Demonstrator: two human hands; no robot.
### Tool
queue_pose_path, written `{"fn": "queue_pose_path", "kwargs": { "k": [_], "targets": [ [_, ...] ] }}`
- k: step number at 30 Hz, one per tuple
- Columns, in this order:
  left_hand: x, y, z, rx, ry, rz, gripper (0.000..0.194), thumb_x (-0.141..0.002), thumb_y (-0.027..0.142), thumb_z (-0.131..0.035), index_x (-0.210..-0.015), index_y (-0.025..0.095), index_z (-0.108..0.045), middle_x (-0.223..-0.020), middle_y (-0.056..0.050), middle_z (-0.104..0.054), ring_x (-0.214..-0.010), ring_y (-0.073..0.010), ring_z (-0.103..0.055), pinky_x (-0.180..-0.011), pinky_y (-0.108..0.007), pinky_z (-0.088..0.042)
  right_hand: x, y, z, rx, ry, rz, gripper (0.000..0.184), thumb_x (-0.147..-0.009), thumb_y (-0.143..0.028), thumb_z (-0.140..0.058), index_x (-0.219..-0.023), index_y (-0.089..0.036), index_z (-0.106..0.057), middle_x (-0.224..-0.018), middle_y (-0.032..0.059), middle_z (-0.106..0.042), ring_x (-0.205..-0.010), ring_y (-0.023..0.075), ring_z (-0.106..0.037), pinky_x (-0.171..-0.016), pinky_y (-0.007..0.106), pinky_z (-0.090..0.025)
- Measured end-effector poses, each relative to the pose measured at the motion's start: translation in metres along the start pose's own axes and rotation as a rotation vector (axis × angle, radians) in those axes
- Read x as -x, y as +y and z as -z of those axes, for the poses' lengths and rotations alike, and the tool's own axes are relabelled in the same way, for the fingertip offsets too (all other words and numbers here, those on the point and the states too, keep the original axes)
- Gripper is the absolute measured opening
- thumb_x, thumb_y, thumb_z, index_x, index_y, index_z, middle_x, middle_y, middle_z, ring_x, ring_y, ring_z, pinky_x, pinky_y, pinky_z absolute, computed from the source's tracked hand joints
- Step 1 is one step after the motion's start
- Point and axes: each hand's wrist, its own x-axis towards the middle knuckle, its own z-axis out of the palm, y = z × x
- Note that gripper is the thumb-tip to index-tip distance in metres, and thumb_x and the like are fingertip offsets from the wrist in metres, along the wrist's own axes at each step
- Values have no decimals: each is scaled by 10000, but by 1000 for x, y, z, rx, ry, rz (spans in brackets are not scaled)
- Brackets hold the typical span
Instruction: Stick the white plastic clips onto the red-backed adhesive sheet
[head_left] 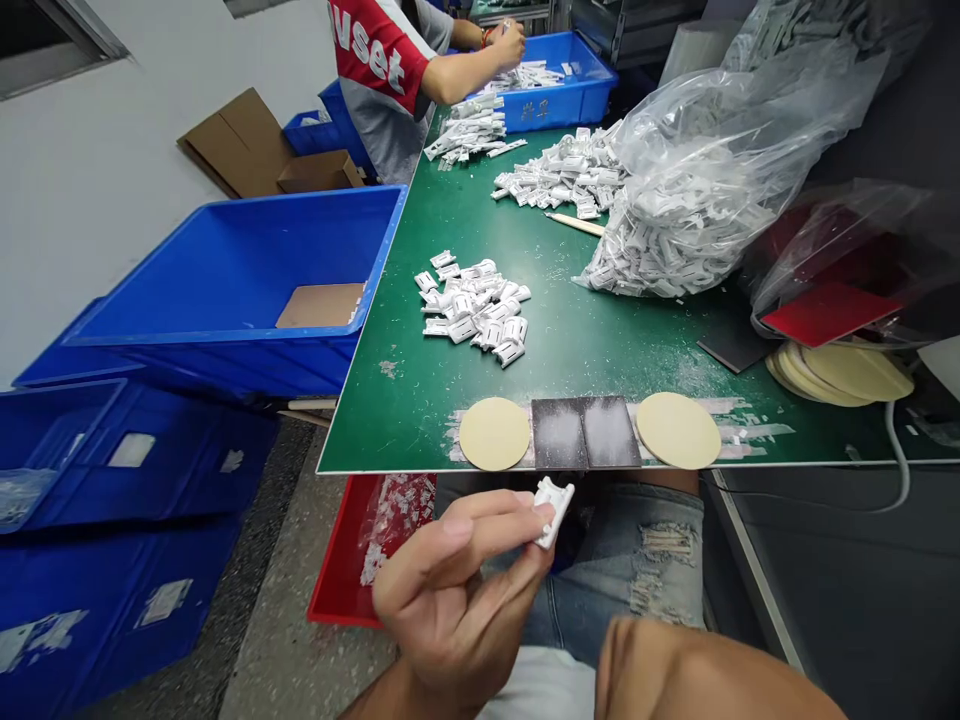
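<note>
Between the thumb and fingers of my left hand [465,580] is a small white plastic part [553,512], held just below the table's front edge. My right hand [675,670] shows only as a smooth stretch of skin at the bottom edge; its fingers are hidden. Along the table edge lie two dark abrasive pads [586,433], dusted with white powder. A round tan sanding disc [494,434] sits to their left and another tan disc [678,430] to their right. Beyond them is a loose pile of similar white parts [480,305] on the green table [405,400].
A clear bag of white parts [675,220] slumps at the right, near stacked discs [840,375]. A pencil-like stick [574,223] lies beside another pile. Blue bins [225,260] line the left; a red bin [337,570] is below. A co-worker [405,70] handles parts at the far blue tub [555,105].
</note>
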Motion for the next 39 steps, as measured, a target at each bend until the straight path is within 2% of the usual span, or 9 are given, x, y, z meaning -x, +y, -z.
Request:
{"fn": "queue_pose_path", "kwargs": {
  "k": [4, 8, 11, 15, 19, 27, 33, 35, 39],
  "targets": [
    [3, 0, -5, -170, 40, -373, 762, -749, -59, -910, -1295, 416, -671, -1027, 98, -892, -878, -209, -852, -850, -393, -713, -14, -1, -1, 106, 459, 0, 320, -1041, -415, -739, -1350, -396, -820, -860, -8, -896, -704, 196, -810, -639, 228, -635],
    [3, -1, -4, -201, 21, -416, 800, -766, -49, -906, -1377, 417, -680, -1097, 90, -887, -902, -195, -851, -846, -359, -732, -14, 1, -1, 208, 376, 41, 284, -958, -387, -837, -1235, -443, -864, -913, -27, -910, -669, 183, -807, -654, 224, -656],
    [0, -4, 3, -255, -25, -497, 860, -754, -126, -852, -1434, 366, -665, -1099, 50, -887, -911, -199, -853, -861, -355, -736, -13, 1, -2, 206, 546, -25, 299, -1004, -375, -784, -1290, -448, -834, -1053, -31, -915, -814, 198, -857, -759, 238, -683],
    [-4, -7, 9, -296, -139, -455, 708, -798, -129, -799, -1353, 299, -702, -1143, -27, -869, -998, -217, -845, -823, -315, -725, -11, 5, -5, 209, 314, -46, 262, -989, -374, -780, -1233, -393, -872, -1014, -12, -919, -784, 207, -867, -709, 220, -680],
    [-7, -10, 9, -405, -63, -487, 577, -770, -160, -795, -1163, 251, -700, -981, 0, -850, -971, -218, -831, -894, -378, -713, -10, 16, -8, 339, 840, -81, 307, -1001, -358, -777, -1297, -397, -843, -1177, -27, -898, -859, 171, -869, -718, 157, -646],
    [-19, -4, 12, -449, -301, -337, 348, -889, -44, -741, -1098, 233, -766, -974, -22, -754, -911, -148, -744, -819, -258, -634, -7, 12, -17, 140, 679, -152, 253, -984, -426, -781, -1212, -393, -885, -902, -17, -903, -703, 161, -804, -676, 193, -622],
    [-9, -4, 6, -272, -160, -138, 530, -896, 32, -824, -1311, 293, -622, -914, 59, -850, -847, -111, -810, -930, -223, -625, -2, 3, -22, -184, 532, -168, 242, -914, -553, -835, -1111, -434, -909, -897, -13, -896, -575, 161, -770, -573, 225, -632],
    [-8, -4, 4, -247, -141, -163, 554, -875, 38, -848, -1301, 294, -603, -914, 63, -859, -841, -108, -815, -932, -218, -620, -4, 5, -18, -82, 464, -124, 294, -877, -557, -865, -1118, -396, -914, -972, 18, -911, -693, 218, -822, -673, 278, -670],
    [-10, -4, 7, -311, -149, -235, 526, -843, -47, -813, -1226, 278, -656, -915, 51, -843, -903, -125, -802, -961, -254, -617, -10, 11, -5, 204, 744, -84, 358, -956, -489, -812, -1300, -395, -838, -1295, -3, -864, -1181, 284, -817, -937, 291, -655]
  ]
}}
